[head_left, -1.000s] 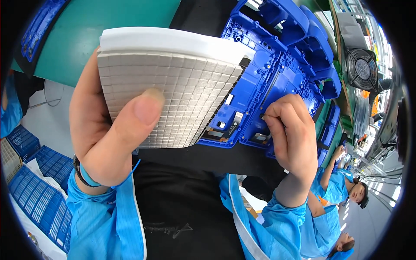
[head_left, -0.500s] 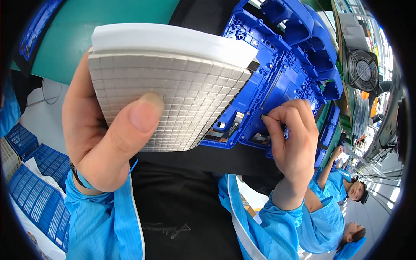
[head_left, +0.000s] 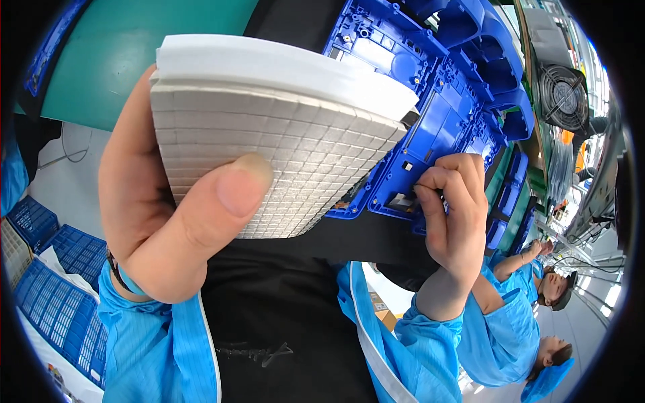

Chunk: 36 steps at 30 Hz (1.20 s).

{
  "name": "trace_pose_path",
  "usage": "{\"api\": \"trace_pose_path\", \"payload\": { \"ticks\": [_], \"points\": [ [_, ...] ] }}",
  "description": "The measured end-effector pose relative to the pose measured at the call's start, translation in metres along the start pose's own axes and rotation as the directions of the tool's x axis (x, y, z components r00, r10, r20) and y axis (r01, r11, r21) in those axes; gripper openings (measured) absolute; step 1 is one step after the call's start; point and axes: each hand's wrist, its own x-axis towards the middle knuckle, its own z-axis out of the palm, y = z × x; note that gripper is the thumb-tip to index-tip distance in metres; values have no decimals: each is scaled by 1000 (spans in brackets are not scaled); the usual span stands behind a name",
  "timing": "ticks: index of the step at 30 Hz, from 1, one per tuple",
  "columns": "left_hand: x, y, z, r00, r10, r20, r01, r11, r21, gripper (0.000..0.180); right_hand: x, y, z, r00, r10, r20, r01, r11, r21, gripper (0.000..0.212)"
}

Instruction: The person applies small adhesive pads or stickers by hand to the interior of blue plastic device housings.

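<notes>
My left hand [head_left: 181,228] grips a sheet of grey foam pads [head_left: 316,154], scored into a grid of small squares, with a white backing [head_left: 269,64] along its far edge. The thumb lies on the grid; the other fingers are hidden behind it. To the right, my right hand [head_left: 457,215] has thumb and forefinger pinched together; whatever is between them is too small to make out. Just beyond it lie open blue plastic housings [head_left: 437,127] with screw posts and small fitted parts. The foam sheet hides part of them.
A green work surface [head_left: 148,60] extends at the far left, beside a black mat [head_left: 289,27]. Blue crates [head_left: 54,302] stand low on the left. A black fan [head_left: 563,97] is at the right, and co-workers in blue smocks [head_left: 500,336] sit at the lower right.
The foam sheet and my left hand have shifted slightly right. The blue housings appear a little further left and up in view. My right hand stays pinched, nearly in place.
</notes>
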Motion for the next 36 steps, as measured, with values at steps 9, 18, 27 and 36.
{"api": "trace_pose_path", "payload": {
  "ticks": [9,18,27,36],
  "points": [
    [-3,3,8,1000,-1,-1,1,1000,-27,66,0,2,1,1000,-24,3,24,1000,-14,13],
    [3,2,9,999,-15,49,19,997,-74,67,0,4,-1,998,-17,-54,17,1000,4,20],
    [14,18,26,902,87,422,-31,990,-137,45,-2,-13,-14,934,134,-331,-29,952,305,18],
    [19,24,54,847,232,477,-271,962,13,37,24,-44,-20,908,-145,-394,252,939,235,25]
  ]
}}
